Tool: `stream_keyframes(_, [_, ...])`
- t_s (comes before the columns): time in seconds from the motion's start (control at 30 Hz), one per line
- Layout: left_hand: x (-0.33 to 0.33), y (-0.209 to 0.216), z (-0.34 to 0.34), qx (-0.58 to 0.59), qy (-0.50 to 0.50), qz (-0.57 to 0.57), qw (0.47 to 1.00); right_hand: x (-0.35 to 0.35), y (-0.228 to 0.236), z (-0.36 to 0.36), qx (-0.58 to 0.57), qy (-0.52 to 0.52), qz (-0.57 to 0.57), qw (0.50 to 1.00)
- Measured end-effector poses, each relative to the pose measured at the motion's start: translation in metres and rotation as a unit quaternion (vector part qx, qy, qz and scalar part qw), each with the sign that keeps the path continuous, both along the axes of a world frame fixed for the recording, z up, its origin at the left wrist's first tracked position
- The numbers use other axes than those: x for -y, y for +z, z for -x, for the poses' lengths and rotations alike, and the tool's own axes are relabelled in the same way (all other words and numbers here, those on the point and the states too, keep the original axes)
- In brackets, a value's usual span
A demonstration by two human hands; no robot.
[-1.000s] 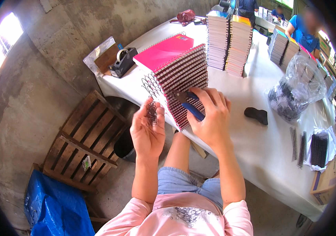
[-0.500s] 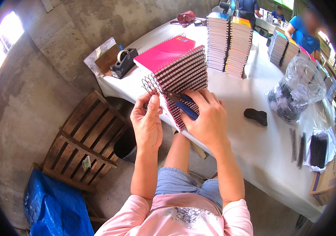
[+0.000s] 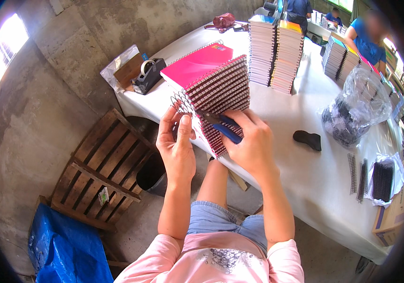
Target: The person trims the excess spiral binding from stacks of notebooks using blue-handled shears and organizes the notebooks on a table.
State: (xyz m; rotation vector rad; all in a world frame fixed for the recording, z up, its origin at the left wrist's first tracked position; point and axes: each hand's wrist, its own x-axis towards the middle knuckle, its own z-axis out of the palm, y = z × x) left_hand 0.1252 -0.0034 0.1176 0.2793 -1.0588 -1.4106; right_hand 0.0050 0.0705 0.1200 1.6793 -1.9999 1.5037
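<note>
A stack of pink-covered spiral notebooks [image 3: 223, 92] stands at the near table edge, its dark coils in rows facing me. Loose coil ends [image 3: 177, 100] stick out at the stack's left corner. My right hand [image 3: 253, 141] is closed round the blue handles of cutting pliers [image 3: 225, 128], whose jaws lie at that corner by the coils. My left hand [image 3: 176, 146] is just below the coil ends, thumb up and fingers curled. Something small and dark shows between its fingers, too small to name.
Tall stacks of bound books [image 3: 263, 52] stand behind the notebooks. A tape dispenser [image 3: 148, 75] is at left. To the right lie a black object [image 3: 307, 140], a clear bag of dark coils [image 3: 346, 120] and loose black coils [image 3: 382, 181]. A slatted wooden rack [image 3: 100, 165] stands lower left. People work farther back.
My left thumb and index finger have parted slightly at the coil ends. The pliers and my right hand have shifted slightly right and down. The notebook stack stays nearly still.
</note>
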Motion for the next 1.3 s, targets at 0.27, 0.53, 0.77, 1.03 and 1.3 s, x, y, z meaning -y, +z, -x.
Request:
stream_keyframes(0.27, [0.000, -0.001, -0.002, 0.063, 0.054, 0.041, 0.996, -0.001, 0.013, -0.005, -0.130, -0.090, 0.029, 0.987])
stream_keyframes(0.53, [0.001, -0.001, -0.004, 0.067, 0.042, 0.044, 0.996, 0.003, 0.012, -0.008, -0.046, -0.026, 0.043, 0.998])
stream_keyframes(0.77, [-0.006, -0.004, 0.003, 0.055, 0.079, 0.049, 0.994, 0.012, -0.003, -0.002, -0.006, -0.013, 0.070, 0.997])
stream_keyframes(1.03, [-0.016, -0.004, -0.006, 0.137, 0.234, 0.122, 0.955, 0.008, 0.004, -0.005, -0.033, -0.034, 0.055, 0.997])
stream_keyframes(1.3, [0.003, 0.014, -0.029, -0.208, -0.202, -0.198, 0.936, 0.000, 0.020, -0.006, -0.100, -0.095, 0.052, 0.989])
